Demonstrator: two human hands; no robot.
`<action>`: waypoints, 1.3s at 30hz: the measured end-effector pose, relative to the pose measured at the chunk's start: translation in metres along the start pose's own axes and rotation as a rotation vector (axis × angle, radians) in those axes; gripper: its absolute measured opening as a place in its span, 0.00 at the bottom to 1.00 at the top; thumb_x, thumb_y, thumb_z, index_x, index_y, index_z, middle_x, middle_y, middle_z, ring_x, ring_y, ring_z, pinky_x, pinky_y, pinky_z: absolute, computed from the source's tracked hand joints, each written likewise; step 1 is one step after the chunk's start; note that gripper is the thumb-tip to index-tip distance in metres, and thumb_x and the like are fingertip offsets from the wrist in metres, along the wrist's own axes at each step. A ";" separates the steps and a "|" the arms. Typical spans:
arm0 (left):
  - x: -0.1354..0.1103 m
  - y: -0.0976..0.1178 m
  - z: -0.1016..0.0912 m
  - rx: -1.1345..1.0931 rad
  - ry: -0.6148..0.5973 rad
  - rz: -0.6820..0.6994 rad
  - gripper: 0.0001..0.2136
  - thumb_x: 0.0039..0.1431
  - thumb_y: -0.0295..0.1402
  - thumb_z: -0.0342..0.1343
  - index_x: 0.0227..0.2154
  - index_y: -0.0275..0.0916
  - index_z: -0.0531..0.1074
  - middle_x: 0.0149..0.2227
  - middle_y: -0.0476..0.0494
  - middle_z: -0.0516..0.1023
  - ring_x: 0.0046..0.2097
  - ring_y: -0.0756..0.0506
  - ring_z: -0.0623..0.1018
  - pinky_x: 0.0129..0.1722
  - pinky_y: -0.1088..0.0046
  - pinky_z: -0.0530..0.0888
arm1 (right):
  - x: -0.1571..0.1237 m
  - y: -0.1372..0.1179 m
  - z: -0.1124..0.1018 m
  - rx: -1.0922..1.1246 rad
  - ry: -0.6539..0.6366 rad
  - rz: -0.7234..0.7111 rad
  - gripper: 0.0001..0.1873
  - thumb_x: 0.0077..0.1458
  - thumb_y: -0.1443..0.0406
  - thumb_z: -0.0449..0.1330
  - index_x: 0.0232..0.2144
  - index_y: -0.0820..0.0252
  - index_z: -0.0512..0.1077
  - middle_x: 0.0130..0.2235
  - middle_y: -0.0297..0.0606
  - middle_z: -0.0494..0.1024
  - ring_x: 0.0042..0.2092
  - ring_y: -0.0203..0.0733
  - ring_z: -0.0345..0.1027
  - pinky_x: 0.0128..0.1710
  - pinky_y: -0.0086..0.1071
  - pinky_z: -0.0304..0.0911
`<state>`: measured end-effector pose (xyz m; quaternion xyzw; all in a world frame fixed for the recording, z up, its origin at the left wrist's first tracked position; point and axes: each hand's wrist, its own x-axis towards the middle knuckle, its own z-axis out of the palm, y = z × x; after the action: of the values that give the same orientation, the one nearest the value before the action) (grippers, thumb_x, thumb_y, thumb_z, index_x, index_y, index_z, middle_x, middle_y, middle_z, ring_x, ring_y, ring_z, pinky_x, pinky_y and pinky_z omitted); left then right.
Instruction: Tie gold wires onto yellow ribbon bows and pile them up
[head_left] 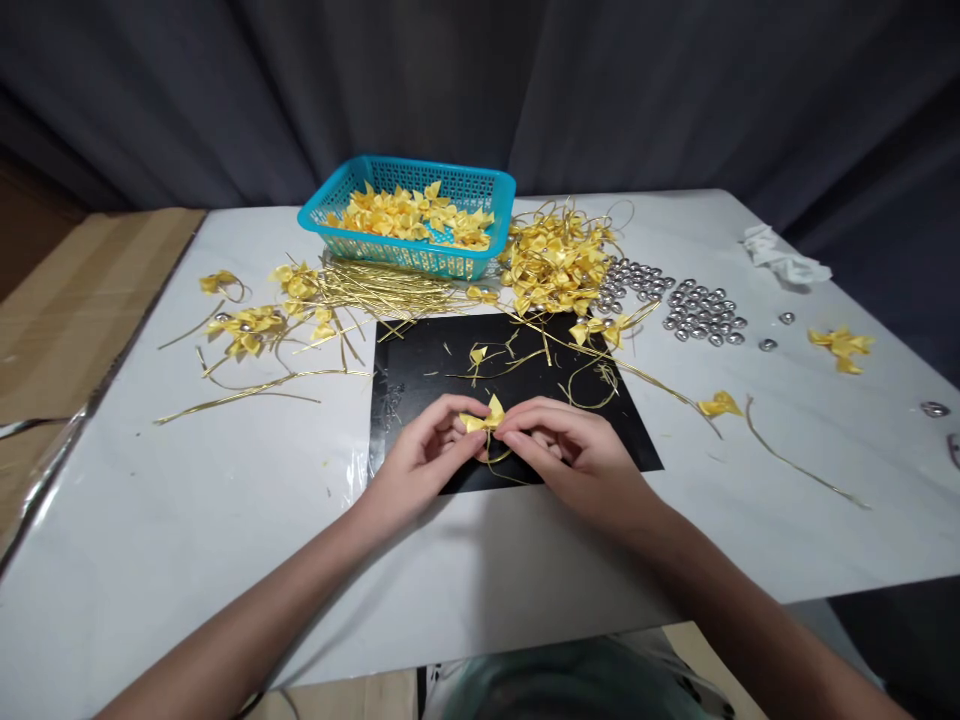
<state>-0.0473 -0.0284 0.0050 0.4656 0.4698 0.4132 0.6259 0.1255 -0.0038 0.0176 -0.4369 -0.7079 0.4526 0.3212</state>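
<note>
My left hand [424, 452] and my right hand [570, 445] meet over a black mat [420, 365] at the middle of the white table [187, 520]. Between their pinched fingertips sits a small yellow ribbon bow [484, 418], and a thin gold wire [495, 462] trails down from it onto the mat. Both hands have their fingers closed on the bow.
A teal basket [409, 215] of yellow bows stands behind the mat. Gold wire strips [382, 290] and loose bows [247, 328] lie to the left, a heap of wired bows [555, 262] and silver beads [701, 315] to the right. Crumpled white tissue [780, 258] lies far right.
</note>
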 end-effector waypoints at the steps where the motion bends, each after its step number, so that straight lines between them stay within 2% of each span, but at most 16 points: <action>1: 0.000 0.000 0.000 0.004 -0.003 -0.022 0.08 0.55 0.33 0.56 0.38 0.38 0.69 0.30 0.49 0.74 0.34 0.51 0.73 0.37 0.76 0.68 | 0.000 0.000 -0.001 -0.005 -0.011 -0.008 0.07 0.54 0.68 0.56 0.27 0.63 0.73 0.33 0.38 0.75 0.30 0.31 0.66 0.23 0.24 0.57; 7: 0.003 0.000 -0.002 -0.078 0.087 -0.132 0.08 0.46 0.30 0.63 0.31 0.36 0.73 0.28 0.48 0.77 0.31 0.51 0.75 0.35 0.76 0.71 | -0.001 0.002 -0.002 -0.013 -0.050 -0.019 0.06 0.54 0.68 0.56 0.28 0.63 0.73 0.34 0.39 0.75 0.31 0.32 0.66 0.23 0.24 0.56; 9: 0.003 0.000 -0.003 -0.101 0.099 -0.165 0.08 0.44 0.29 0.64 0.29 0.35 0.74 0.27 0.48 0.78 0.29 0.51 0.76 0.34 0.76 0.71 | 0.000 0.002 -0.001 -0.029 -0.024 -0.026 0.07 0.54 0.68 0.56 0.28 0.63 0.73 0.34 0.39 0.74 0.30 0.31 0.66 0.22 0.24 0.56; 14: 0.004 0.002 -0.002 -0.105 0.120 -0.210 0.07 0.43 0.28 0.64 0.27 0.34 0.74 0.25 0.47 0.79 0.29 0.50 0.78 0.34 0.75 0.73 | -0.003 -0.005 0.000 -0.085 0.284 -0.031 0.06 0.54 0.68 0.56 0.29 0.62 0.73 0.33 0.38 0.73 0.23 0.27 0.61 0.17 0.22 0.55; 17: 0.003 0.003 -0.001 -0.093 0.141 -0.190 0.07 0.43 0.28 0.64 0.26 0.34 0.74 0.25 0.46 0.80 0.29 0.50 0.78 0.34 0.75 0.73 | -0.010 -0.012 0.006 0.010 0.383 0.047 0.05 0.53 0.66 0.58 0.32 0.60 0.73 0.28 0.35 0.74 0.21 0.27 0.64 0.18 0.20 0.61; 20: 0.002 0.004 -0.001 -0.104 0.156 -0.185 0.07 0.42 0.28 0.65 0.25 0.34 0.74 0.25 0.47 0.80 0.28 0.51 0.77 0.34 0.76 0.73 | -0.017 -0.012 0.016 0.136 0.329 0.121 0.05 0.50 0.65 0.61 0.31 0.61 0.71 0.26 0.35 0.77 0.26 0.33 0.73 0.25 0.21 0.69; 22: 0.002 0.004 -0.002 -0.129 0.147 -0.187 0.06 0.42 0.28 0.65 0.25 0.34 0.74 0.24 0.48 0.79 0.27 0.51 0.77 0.33 0.76 0.72 | -0.019 -0.007 0.023 0.164 0.259 0.145 0.06 0.49 0.64 0.62 0.30 0.61 0.70 0.25 0.35 0.78 0.29 0.36 0.75 0.28 0.24 0.71; 29: 0.000 0.000 -0.004 -0.167 0.106 -0.147 0.03 0.46 0.31 0.63 0.24 0.37 0.77 0.24 0.48 0.79 0.28 0.51 0.76 0.33 0.77 0.71 | -0.018 0.004 0.029 0.147 0.196 0.122 0.05 0.49 0.64 0.63 0.27 0.61 0.70 0.26 0.35 0.79 0.27 0.36 0.75 0.29 0.26 0.72; 34: 0.001 0.000 -0.003 -0.083 0.160 -0.163 0.03 0.45 0.30 0.62 0.23 0.36 0.77 0.24 0.47 0.78 0.27 0.50 0.74 0.30 0.76 0.70 | -0.020 0.004 0.029 0.050 0.172 0.068 0.04 0.51 0.64 0.61 0.30 0.60 0.72 0.28 0.34 0.79 0.28 0.35 0.75 0.30 0.26 0.73; 39: 0.002 0.002 -0.003 -0.091 0.202 -0.128 0.04 0.47 0.31 0.62 0.23 0.36 0.75 0.22 0.48 0.77 0.27 0.50 0.74 0.32 0.75 0.70 | -0.022 0.006 0.027 0.034 0.102 0.037 0.05 0.54 0.65 0.58 0.34 0.60 0.72 0.33 0.36 0.80 0.32 0.35 0.76 0.34 0.26 0.73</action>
<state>-0.0496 -0.0256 0.0059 0.3620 0.5400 0.4382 0.6207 0.1133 -0.0328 0.0006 -0.4669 -0.6745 0.4476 0.3558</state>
